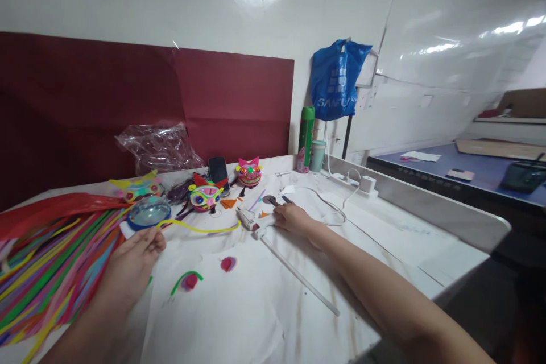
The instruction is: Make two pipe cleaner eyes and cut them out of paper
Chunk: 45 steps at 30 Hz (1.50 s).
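Note:
My left hand [139, 256] pinches one end of a yellow pipe cleaner [200, 228], which stretches right across the white table. My right hand [293, 218] is closed at a dark tool [273, 201] that looks like scissors, partly hidden by the fingers. Just left of that hand lies a white glue gun [247, 219] with a long glue stick [298, 276] out of its back. On the white paper [213, 318] in front are a pink-and-purple piece [228, 264] and a similar one [190, 281] with a green strip [181, 277] curved around it.
Colourful pipe cleaners [55, 267] spread on the left beside a blue-rimmed round container [149, 213]. Decorated animal heads [205, 193] and a phone [219, 173] stand behind. A green spray can [306, 139], a cup [317, 156] and a white cable [341, 210] are at right.

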Motion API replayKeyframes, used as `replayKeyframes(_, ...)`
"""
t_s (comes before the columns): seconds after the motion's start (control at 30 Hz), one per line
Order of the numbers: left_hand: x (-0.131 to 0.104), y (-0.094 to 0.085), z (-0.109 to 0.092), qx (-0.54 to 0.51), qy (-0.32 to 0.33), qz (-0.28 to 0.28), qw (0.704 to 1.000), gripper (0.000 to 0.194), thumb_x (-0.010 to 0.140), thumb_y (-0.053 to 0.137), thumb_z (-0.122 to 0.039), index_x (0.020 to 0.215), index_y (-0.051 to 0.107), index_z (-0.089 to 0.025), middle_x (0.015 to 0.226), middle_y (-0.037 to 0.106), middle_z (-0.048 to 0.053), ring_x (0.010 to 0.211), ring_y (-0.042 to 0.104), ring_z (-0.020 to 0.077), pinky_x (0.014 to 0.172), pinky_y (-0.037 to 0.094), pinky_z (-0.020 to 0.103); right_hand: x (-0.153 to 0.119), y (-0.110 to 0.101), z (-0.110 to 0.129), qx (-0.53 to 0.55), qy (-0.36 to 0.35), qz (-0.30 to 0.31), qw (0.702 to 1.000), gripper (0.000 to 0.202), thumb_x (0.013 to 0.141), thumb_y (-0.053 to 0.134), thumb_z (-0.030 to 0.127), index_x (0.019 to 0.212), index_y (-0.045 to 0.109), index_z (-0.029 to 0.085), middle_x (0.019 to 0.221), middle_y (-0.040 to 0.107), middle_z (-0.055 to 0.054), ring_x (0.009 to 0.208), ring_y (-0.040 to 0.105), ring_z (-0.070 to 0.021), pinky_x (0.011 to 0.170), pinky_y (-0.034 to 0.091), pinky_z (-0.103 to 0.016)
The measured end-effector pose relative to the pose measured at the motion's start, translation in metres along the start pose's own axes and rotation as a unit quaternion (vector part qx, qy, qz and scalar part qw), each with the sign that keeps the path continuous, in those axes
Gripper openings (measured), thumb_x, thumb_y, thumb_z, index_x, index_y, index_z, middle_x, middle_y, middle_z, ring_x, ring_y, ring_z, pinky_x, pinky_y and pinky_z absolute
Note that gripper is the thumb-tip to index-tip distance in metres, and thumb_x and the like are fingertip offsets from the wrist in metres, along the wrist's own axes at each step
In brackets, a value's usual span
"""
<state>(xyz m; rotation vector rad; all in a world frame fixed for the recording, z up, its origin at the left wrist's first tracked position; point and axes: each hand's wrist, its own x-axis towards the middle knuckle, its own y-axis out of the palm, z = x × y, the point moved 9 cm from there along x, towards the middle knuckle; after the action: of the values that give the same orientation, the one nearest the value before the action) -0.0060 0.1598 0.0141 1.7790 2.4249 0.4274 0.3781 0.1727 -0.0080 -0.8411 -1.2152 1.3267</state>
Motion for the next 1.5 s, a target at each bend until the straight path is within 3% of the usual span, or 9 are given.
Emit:
replayKeyframes(0.23,-0.005,0.009,0.02,-0.115,-0.092,-0.001,0.989,0.024,0.085,0.044,-0.001,0.069,0.057,-0.013,0.062,0.055,0.001,0.055,0.053,0.0088,0.053,0.049,0.017,0.002,-0.006,-0.032,-0.038,0.079,-0.013,0.996,0.027,0.095,0.048,0.034,0.104,0.065,0.015,0.098,0.068,-0.01,0.088,0.064,-0.0206,0.072,0.047,-0.028)
replayKeyframes(0.43,-0.022,0.033,0.005,-0.213,-0.09,0.059,0.971,0.026,0.087,0.041,-0.006,0.068,0.057,-0.014,0.062,0.05,0.0,0.054,0.048,0.0085,0.048,0.048,0.018,0.006,0.004,-0.038,-0.066,0.113,-0.028,0.991,0.031,0.093,0.056,0.032,0.12,0.055,0.016,0.12,0.058,-0.009,0.101,0.06,-0.0212,0.085,0.052,-0.042)
replayKeyframes(0.67,-0.027,0.036,0.023,-0.16,-0.121,0.071,0.977,0.029,0.085,0.041,-0.001,0.067,0.058,-0.014,0.064,0.055,0.003,0.056,0.053,0.0108,0.05,0.049,0.021,0.001,-0.009,-0.054,-0.003,0.178,-0.075,0.981,0.031,0.092,0.057,0.031,0.119,0.056,0.015,0.118,0.058,-0.009,0.099,0.061,-0.0214,0.083,0.052,-0.041)
replayKeyframes(0.8,-0.037,0.041,0.034,-0.171,-0.148,0.082,0.971,0.029,0.086,0.04,-0.001,0.067,0.06,-0.013,0.061,0.056,0.004,0.053,0.053,0.0109,0.049,0.048,0.021,-0.006,-0.03,-0.053,0.112,0.183,-0.098,0.972,0.029,0.088,0.057,0.021,0.116,0.058,0.011,0.096,0.067,-0.012,0.085,0.063,-0.0199,0.071,0.049,-0.028)
replayKeyframes(0.93,-0.047,0.049,0.032,-0.198,-0.142,0.109,0.964,0.025,0.085,0.044,-0.004,0.065,0.057,-0.013,0.06,0.055,0.003,0.053,0.052,0.0106,0.049,0.046,0.021,-0.012,-0.036,-0.01,0.273,0.112,-0.066,0.953,0.037,0.089,0.051,0.032,0.12,0.055,0.011,0.069,0.063,-0.003,0.056,0.055,-0.0126,0.05,0.041,-0.022)
replayKeyframes(1.0,-0.052,0.052,0.03,-0.2,-0.135,0.121,0.963,0.019,0.084,0.049,-0.006,0.068,0.057,-0.013,0.063,0.056,0.003,0.055,0.053,0.0115,0.051,0.046,0.022,-0.021,-0.032,0.032,0.487,0.034,-0.029,0.872,0.052,0.079,0.063,0.044,0.119,0.054,0.012,0.067,0.056,0.001,0.051,0.048,-0.0096,0.048,0.038,-0.022)
replayKeyframes(1.07,-0.056,0.055,0.029,-0.205,-0.127,0.141,0.96,0.014,0.082,0.054,-0.008,0.07,0.057,-0.014,0.065,0.056,0.003,0.058,0.053,0.0121,0.054,0.047,0.023,-0.036,-0.027,0.075,0.564,-0.023,0.021,0.825,0.06,0.07,0.068,0.057,0.11,0.057,0.014,0.06,0.046,0.007,0.045,0.037,-0.0065,0.045,0.032,-0.021)
replayKeyframes(1.23,-0.07,0.066,0.025,-0.234,-0.121,0.201,0.943,0.01,0.078,0.061,-0.01,0.073,0.056,-0.016,0.071,0.057,0.002,0.064,0.054,0.0125,0.058,0.046,0.024,-0.078,-0.006,0.159,0.524,-0.152,0.154,0.823,0.065,0.079,0.045,0.074,0.094,0.058,0.012,0.061,0.047,0.003,0.05,0.042,-0.0086,0.048,0.034,-0.022)
replayKeyframes(1.5,-0.089,0.079,0.03,-0.229,-0.13,0.242,0.934,0.02,0.069,0.075,-0.018,0.077,0.057,-0.017,0.075,0.058,0.001,0.071,0.054,0.0129,0.063,0.043,0.025,-0.084,0.03,0.171,0.503,-0.116,0.201,0.833,0.068,0.074,0.042,0.081,0.087,0.052,0.015,0.054,0.042,0.006,0.046,0.037,-0.0076,0.043,0.03,-0.02)
